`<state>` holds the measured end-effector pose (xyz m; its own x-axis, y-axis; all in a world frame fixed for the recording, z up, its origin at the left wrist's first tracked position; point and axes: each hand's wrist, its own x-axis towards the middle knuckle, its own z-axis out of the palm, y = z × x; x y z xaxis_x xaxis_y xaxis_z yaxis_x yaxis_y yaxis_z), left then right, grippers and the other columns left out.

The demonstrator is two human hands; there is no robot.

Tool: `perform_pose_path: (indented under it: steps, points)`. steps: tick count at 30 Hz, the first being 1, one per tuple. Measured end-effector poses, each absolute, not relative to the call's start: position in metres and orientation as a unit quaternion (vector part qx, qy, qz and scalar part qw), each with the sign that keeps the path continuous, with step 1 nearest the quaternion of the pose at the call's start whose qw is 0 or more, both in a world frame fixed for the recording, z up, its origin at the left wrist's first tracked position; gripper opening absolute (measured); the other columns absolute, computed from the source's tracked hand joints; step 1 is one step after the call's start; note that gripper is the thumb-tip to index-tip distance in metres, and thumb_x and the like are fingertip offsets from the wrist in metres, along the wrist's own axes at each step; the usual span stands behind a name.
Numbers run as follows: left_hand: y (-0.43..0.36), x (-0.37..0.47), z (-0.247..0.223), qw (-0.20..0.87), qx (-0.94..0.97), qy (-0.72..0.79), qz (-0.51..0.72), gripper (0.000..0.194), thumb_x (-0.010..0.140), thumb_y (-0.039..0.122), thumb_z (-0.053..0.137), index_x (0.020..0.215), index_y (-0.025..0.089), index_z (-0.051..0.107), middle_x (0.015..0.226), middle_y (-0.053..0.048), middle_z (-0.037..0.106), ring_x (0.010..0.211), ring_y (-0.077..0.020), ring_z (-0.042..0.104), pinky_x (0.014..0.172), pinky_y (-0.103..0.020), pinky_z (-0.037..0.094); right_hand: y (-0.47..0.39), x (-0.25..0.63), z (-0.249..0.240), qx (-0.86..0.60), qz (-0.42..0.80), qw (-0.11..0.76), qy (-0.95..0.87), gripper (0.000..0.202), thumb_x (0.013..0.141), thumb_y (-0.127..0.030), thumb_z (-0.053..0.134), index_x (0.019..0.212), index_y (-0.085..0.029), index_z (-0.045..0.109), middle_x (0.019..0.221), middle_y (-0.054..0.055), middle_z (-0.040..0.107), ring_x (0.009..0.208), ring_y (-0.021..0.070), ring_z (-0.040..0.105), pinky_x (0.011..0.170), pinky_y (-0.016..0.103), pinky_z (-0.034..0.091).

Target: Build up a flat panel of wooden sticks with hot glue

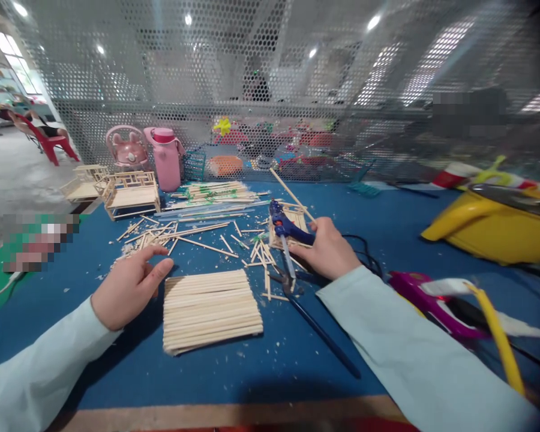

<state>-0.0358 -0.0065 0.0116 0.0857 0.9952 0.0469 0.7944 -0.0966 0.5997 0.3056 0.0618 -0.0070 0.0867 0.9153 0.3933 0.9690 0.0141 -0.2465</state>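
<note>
The left hand [132, 285] is above the table [216, 378], just beside the upper left corner of a flat stick panel [212, 309]; its grip is apart, thumb and fingers parted with nothing between them. The stick panel lies near the table's front edge, between the two forearms, its pale sticks side by side; its left and right edges are slightly uneven.

The right hand [330, 249] is at the handle end of a blue glue gun [284, 221]; a thin stick [292, 195] slants up and left from its fingers; I cannot tell whether its grip is closed on the handle, on the thin stick or on both. A small wooden piece [301, 217] lies partly hidden behind the glue gun; pliers [326, 339] lie below, handles towards the front edge.

Loose sticks [202, 231] and crumbs are scattered beyond the stick panel; farther back at left stand small wooden chair-like models [132, 195] and a pink bottle [166, 162]; a purple tool [441, 306] lies right of the right forearm, with a yellow container [490, 225] farther back.
</note>
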Motion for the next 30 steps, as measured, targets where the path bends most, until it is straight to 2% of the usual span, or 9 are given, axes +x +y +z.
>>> perform_pose_path:
  steps: [4,8,11,13,15,18,24,27,30]
  points:
    - [-0.008,-0.034,0.008,0.313,0.683,0.63,0.196,0.057,0.078,0.06,0.037,0.111,0.016,0.049,0.048,0.003,0.054,0.042,-0.0152,0.05,0.045,-0.025,0.036,0.069,0.31,-0.008,-0.737,-0.056,0.21,-0.64,0.037,0.067,-0.042,0.06,0.078,-0.024,0.03,0.082,0.007,0.053,0.072,0.0231,0.055,0.058,0.032,0.04]
    - [-0.011,-0.034,0.002,0.454,0.637,0.602,0.16,0.074,0.069,0.059,0.054,0.125,0.016,0.034,0.049,0.007,0.05,0.04,-0.0131,0.047,0.039,-0.023,0.033,0.07,0.315,-0.003,-0.736,-0.048,0.228,-0.635,0.039,0.06,-0.035,0.065,0.079,-0.023,0.032,0.081,0.006,0.053,0.069,0.0223,0.054,0.058,0.032,0.04]
    - [-0.011,-0.035,-0.004,0.541,0.601,0.566,0.161,0.093,0.063,0.053,0.066,0.134,0.018,0.018,0.058,0.005,0.054,0.043,-0.0118,0.048,0.041,-0.022,0.035,0.061,0.313,0.004,-0.716,-0.039,0.307,-0.626,0.038,0.059,-0.03,0.064,0.08,-0.023,0.034,0.08,0.005,0.053,0.068,0.021,0.054,0.059,0.032,0.041]
    - [-0.009,-0.035,-0.007,0.569,0.581,0.553,0.184,0.098,0.061,0.049,0.07,0.135,0.018,0.014,0.065,0.003,0.056,0.048,-0.0113,0.048,0.043,-0.022,0.036,0.05,0.307,0.01,-0.683,-0.027,0.389,-0.618,0.03,0.068,-0.036,0.059,0.08,-0.023,0.035,0.077,0.004,0.053,0.066,0.0193,0.054,0.059,0.032,0.042]
    - [-0.009,-0.033,-0.008,0.581,0.566,0.54,0.226,0.099,0.06,0.044,0.072,0.136,0.018,0.015,0.066,0.004,0.054,0.051,-0.0107,0.048,0.045,-0.022,0.037,0.037,0.297,0.016,-0.627,0.002,0.447,-0.638,0.021,0.081,-0.042,0.045,0.077,-0.023,0.037,0.071,0.001,0.052,0.061,0.0165,0.052,0.059,0.03,0.041]
    - [-0.011,-0.03,-0.004,0.577,0.559,0.513,0.303,0.095,0.06,0.035,0.074,0.135,0.019,0.018,0.065,0.007,0.049,0.055,-0.0098,0.048,0.05,-0.023,0.039,0.017,0.279,0.022,-0.525,0.053,0.433,-0.731,0.03,0.091,-0.039,0.028,0.071,-0.022,0.043,0.061,-0.002,0.047,0.053,0.013,0.047,0.053,0.026,0.039]
    - [-0.019,-0.028,0.003,0.525,0.595,0.503,0.342,0.071,0.062,0.032,0.073,0.123,0.018,0.041,0.095,-0.006,0.06,0.088,-0.0201,0.057,0.08,-0.037,0.047,-0.002,0.26,0.019,-0.432,0.047,0.357,-0.827,0.014,0.089,-0.025,0.036,0.096,-0.022,0.048,0.075,0.001,0.058,0.062,0.0132,0.056,0.057,0.025,0.043]
    - [-0.019,-0.029,0.002,0.481,0.609,0.516,0.362,0.068,0.064,0.034,0.071,0.123,0.018,0.039,0.096,-0.007,0.061,0.089,-0.0212,0.058,0.08,-0.039,0.048,-0.003,0.26,0.017,-0.442,0.022,0.36,-0.821,0.01,0.088,-0.022,0.039,0.094,-0.022,0.047,0.066,-0.002,0.056,0.051,0.0113,0.052,0.05,0.023,0.041]
    - [-0.016,-0.029,0.001,0.468,0.618,0.507,0.376,0.065,0.067,0.033,0.068,0.122,0.016,0.038,0.097,-0.008,0.061,0.088,-0.0211,0.059,0.078,-0.038,0.049,-0.003,0.259,0.018,-0.417,-0.028,0.363,-0.833,0.008,0.085,-0.02,0.043,0.088,-0.023,0.05,0.068,-0.001,0.06,0.055,0.0121,0.056,0.052,0.023,0.043]
